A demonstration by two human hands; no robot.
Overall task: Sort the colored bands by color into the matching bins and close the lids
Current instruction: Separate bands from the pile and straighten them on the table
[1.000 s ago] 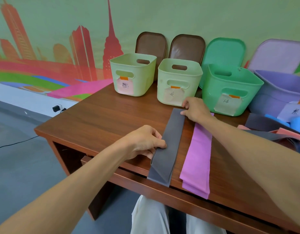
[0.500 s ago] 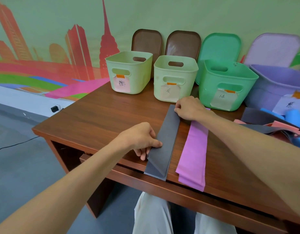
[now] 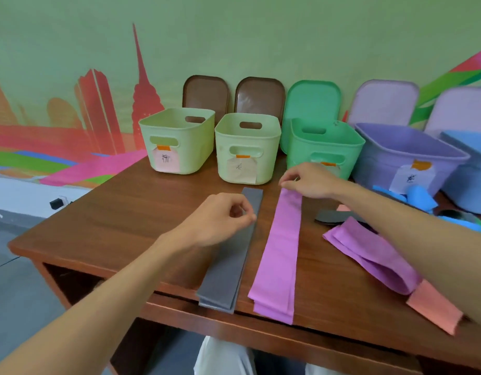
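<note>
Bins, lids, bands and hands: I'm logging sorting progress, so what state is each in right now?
Pale green bins: open, look empty.
Green bin: open.
Purple bin: open.
Lids: off, leaning against the wall.
Grey band: folded flat, near end overhanging the table edge.
Pink-purple band: folded flat, overhanging too.
Left hand: fingers pinched at the grey band's edge.
Right hand: fingers pinching the pink-purple band's far end.
</note>
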